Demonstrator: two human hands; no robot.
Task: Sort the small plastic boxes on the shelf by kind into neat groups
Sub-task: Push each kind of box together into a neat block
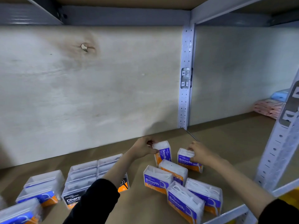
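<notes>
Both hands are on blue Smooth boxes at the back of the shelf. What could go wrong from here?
1. The left hand holds a Smooth box turned on end; set down that way it may tip onto the loose boxes in front.
2. The left sleeve hangs over the Charcoal stack and could knock it on pulling back.
3. The front box sits near the shelf edge and could be nudged off.

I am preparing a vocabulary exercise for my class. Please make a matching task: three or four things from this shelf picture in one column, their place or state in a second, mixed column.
1. clear plastic box with black "Charc" label
2. turned blue-and-orange "Smooth" box
3. upright blue-and-orange "Smooth" box
4. stack of pink packets

a. far right, next shelf bay
b. in the right hand
c. front left, in rows
d. in the left hand

Pairs: 1-c, 2-d, 3-b, 4-a
</notes>
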